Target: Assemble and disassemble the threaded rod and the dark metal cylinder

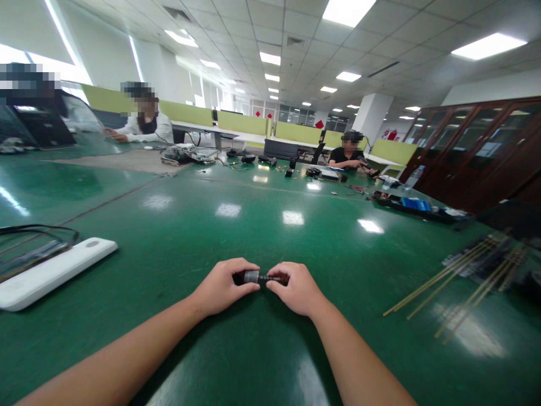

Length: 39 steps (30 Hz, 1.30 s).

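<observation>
Just above the green tabletop (186,237), in front of me, is a small grey metal cylinder with a thin, ridged dark shaft (252,276), like a small motor or a drill-type bit. It lies sideways, its thick end to the left. My left hand (220,285) grips the cylinder between thumb and fingers. From the other side, my right hand (299,286) pinches the shaft end, whose tip is hidden by the fingers. A short stretch of shaft shows between the two hands.
On the left lies a long white bar-shaped case (59,273) beside black cables. Thin yellowish sticks (439,276) spread at the right. Farther back are a black tray (435,211) with blue items, a plastic bottle (414,177) and scattered electronics. Several people sit around the table.
</observation>
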Each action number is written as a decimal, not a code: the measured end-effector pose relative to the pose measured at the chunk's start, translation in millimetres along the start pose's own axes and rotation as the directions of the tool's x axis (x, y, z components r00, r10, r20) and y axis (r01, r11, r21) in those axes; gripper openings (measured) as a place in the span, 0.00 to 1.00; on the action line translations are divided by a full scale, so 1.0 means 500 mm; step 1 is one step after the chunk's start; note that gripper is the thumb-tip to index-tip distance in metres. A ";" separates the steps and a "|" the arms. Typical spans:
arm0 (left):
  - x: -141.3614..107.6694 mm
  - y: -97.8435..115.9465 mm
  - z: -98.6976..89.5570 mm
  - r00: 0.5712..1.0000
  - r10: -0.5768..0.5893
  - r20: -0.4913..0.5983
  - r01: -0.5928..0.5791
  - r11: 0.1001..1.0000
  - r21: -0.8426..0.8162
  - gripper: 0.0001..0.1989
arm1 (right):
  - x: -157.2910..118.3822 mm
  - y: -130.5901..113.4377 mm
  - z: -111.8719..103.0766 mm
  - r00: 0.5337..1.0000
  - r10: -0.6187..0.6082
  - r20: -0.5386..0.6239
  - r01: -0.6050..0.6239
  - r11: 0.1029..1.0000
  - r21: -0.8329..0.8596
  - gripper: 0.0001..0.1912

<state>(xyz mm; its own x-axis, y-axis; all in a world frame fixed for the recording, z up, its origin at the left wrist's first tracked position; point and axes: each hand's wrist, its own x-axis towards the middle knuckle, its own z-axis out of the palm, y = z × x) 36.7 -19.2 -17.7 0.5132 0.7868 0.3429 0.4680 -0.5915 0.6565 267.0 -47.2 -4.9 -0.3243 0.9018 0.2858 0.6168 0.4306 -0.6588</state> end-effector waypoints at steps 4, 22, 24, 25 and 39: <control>0.000 -0.003 0.001 1.000 -0.005 -0.006 0.005 1.000 -0.001 0.14 | 0.001 0.002 -0.003 1.000 -0.012 -0.009 0.012 1.000 -0.012 0.06; 0.001 0.002 -0.003 1.000 -0.007 -0.030 0.007 1.000 0.007 0.14 | 0.000 0.012 -0.008 1.000 0.002 -0.016 -0.002 1.000 -0.011 0.06; 0.001 0.003 -0.004 0.999 -0.002 -0.040 0.003 1.000 0.007 0.14 | 0.000 0.012 -0.009 1.000 0.006 -0.011 -0.006 1.000 -0.006 0.06; 0.000 0.004 -0.004 0.999 0.000 -0.042 0.000 1.000 0.006 0.14 | 0.000 0.012 -0.010 1.000 0.008 -0.009 -0.008 1.000 -0.003 0.06; -0.002 0.004 -0.007 0.998 0.002 -0.057 -0.001 1.000 0.002 0.15 | 0.000 0.012 -0.013 1.000 0.016 0.002 -0.016 1.000 0.003 0.06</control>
<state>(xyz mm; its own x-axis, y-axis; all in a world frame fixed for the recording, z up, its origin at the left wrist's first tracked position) 34.7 -20.4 -14.3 0.4724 0.7946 0.3814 0.4685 -0.5929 0.6549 275.5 -44.4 -4.5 -0.3154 0.9085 0.2741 0.6196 0.4159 -0.6656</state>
